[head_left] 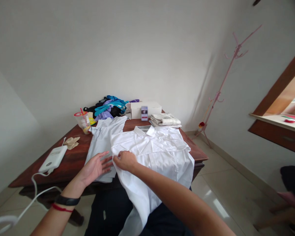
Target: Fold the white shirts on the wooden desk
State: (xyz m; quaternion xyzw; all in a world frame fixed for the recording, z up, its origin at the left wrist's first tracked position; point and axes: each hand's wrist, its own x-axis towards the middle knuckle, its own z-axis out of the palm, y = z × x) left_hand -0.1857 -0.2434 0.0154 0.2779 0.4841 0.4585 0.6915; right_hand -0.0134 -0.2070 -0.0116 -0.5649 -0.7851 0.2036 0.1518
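Observation:
A white collared shirt [159, 167] lies spread over the front of the table, its collar toward the wall and its lower part hanging over my lap. My right hand [125, 160] pinches the shirt near its left edge, fingers closed on the cloth. Just left of it, my left hand [95, 168] is open with the fingers apart and the palm turned toward the shirt. It is over a pale grey-blue garment [100, 137] that lies flat on the table beside the white shirt.
On the dark wooden table [75, 164] are a white power bank [53, 158] with a cable, a crumpled tissue [71, 143], a plastic cup [83, 123], piled clothes [110, 106], a white box [151, 108], a phone [144, 113] and folded cloths [166, 119]. A pink coat rack [222, 82] stands right.

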